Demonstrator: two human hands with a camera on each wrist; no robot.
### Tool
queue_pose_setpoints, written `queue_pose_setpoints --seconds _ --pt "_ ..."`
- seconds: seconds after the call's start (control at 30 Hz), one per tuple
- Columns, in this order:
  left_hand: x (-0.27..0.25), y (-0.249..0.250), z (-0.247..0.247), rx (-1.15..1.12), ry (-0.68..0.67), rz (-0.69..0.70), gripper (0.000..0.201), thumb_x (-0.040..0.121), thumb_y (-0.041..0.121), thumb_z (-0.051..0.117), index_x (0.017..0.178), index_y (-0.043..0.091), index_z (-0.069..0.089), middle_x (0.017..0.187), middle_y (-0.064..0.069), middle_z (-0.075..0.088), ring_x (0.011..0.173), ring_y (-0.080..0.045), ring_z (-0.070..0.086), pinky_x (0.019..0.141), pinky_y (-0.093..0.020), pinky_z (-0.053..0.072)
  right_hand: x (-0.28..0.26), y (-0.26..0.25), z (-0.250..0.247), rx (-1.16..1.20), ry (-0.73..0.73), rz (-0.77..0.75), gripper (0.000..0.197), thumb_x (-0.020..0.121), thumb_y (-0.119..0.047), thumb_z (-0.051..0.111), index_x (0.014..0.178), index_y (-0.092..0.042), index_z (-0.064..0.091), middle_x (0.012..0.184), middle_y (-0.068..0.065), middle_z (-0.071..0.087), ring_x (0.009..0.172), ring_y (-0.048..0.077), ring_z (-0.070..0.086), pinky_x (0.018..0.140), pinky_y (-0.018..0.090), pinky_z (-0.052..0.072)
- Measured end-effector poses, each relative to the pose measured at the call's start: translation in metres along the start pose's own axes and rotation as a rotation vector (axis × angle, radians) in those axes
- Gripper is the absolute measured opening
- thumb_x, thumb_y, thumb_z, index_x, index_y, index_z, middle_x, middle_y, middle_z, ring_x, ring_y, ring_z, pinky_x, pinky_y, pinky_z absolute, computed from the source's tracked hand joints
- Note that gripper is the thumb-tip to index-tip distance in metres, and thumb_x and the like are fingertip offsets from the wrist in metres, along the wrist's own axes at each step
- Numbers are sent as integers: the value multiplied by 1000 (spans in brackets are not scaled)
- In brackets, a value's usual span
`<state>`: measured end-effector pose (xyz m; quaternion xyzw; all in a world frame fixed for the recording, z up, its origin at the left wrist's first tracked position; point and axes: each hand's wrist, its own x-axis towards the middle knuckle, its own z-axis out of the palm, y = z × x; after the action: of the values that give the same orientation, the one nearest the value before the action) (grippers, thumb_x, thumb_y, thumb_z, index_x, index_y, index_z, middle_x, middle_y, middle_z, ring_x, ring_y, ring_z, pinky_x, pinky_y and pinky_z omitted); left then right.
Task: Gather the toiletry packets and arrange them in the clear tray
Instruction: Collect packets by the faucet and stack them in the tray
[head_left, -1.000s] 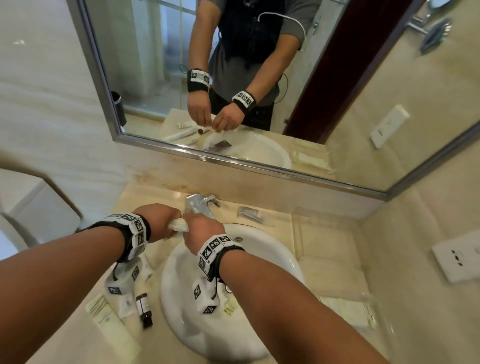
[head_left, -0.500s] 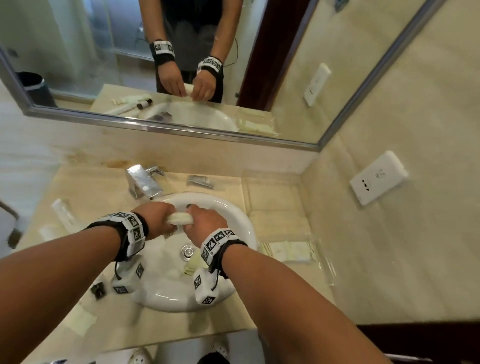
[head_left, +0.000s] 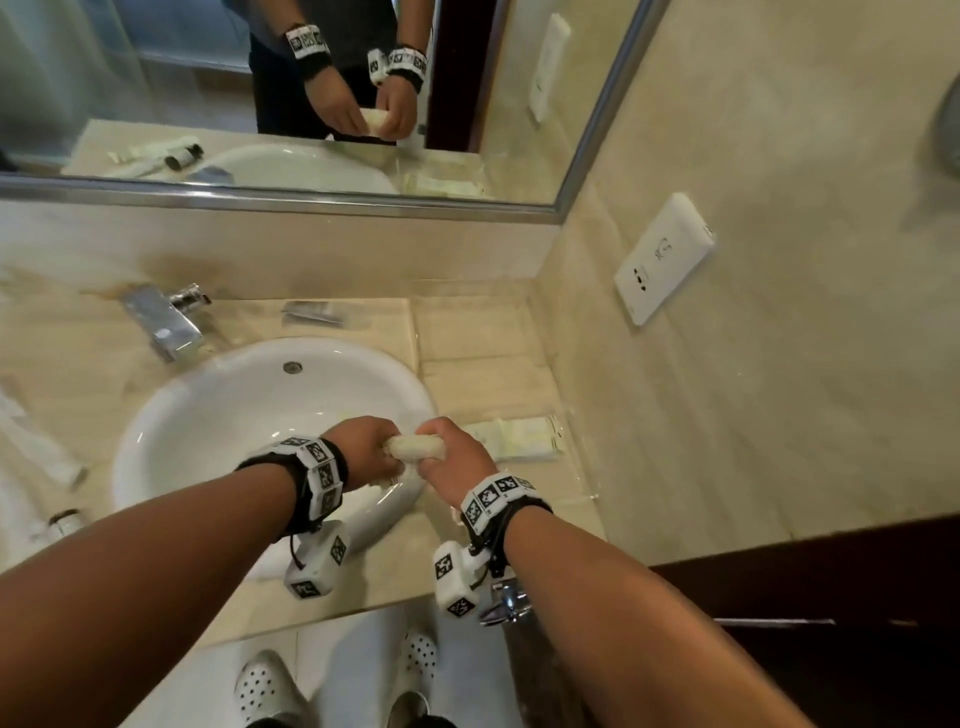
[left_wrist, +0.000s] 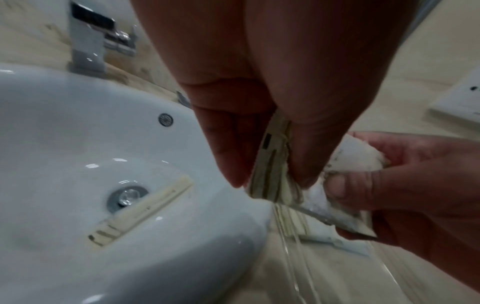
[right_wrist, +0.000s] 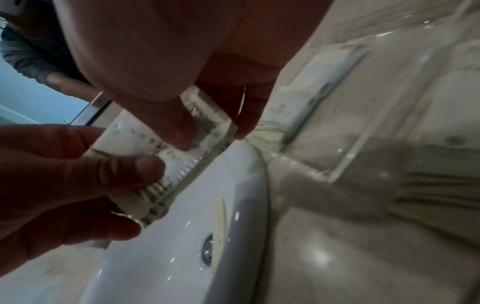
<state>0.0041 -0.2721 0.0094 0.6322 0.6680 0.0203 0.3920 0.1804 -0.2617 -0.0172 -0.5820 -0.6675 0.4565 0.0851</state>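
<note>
My left hand (head_left: 366, 449) and right hand (head_left: 451, 457) both pinch a stack of packets (head_left: 418, 449) to square them before the clear tray (head_left: 582, 467) just beyond my right hand

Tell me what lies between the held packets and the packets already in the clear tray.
Only the sink rim and the clear tray near wall, in the head view. Both hands, left hand and right hand, grip the held packets; tray packets lie beyond.

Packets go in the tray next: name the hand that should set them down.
Right hand: it grips the packets on the side nearer the clear tray; the left hand would probably have to cross over.
</note>
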Motion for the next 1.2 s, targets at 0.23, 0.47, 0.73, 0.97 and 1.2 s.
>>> queue_pose_setpoints --seconds 0.23,0.47,0.73,0.97,1.2 --pt "38 44 46 -79 51 38 33 84 22 67 116 23 60 92 1 65 78 -18 60 79 -34 55 -3 62 -40 49 118 100 36 86 -17 66 115 -37 55 103 -8 64 93 17 64 84 33 54" --pt "69 65 58 -115 174 -13 45 89 20 60 133 23 50 118 -5 65 102 -24 63 85 -29 48 28 87 -58 140 248 173 42 90 -21 65 129 -34 55 108 0 61 84 15 60 78 31 52" --pt "88 54 62 43 136 -58 71 79 30 73 143 22 43 139 -8 43 120 -25 55 96 -33 50 60 85 -57 15 185 207 44 94 -21 58 136 -31 52 90 -4 61 68 10 59 56 24 42" --pt "98 50 73 174 73 -37 83 77 39 75 147 20 34 145 -6 36 118 -27 57 95 -36 51 69 81 -50 -182 144 249 48 95 -28 52 143 -29 44 95 -2 67 80 17 66 62 27 47" --pt "108 53 77 279 78 10 73 80 35 69 143 17 37 141 -5 38 108 -28 61 89 -39 54 74 82 -50 -379 187 231 56 94 -37 61 146 -29 42 141 5 43 122 26 53 92 42 53"
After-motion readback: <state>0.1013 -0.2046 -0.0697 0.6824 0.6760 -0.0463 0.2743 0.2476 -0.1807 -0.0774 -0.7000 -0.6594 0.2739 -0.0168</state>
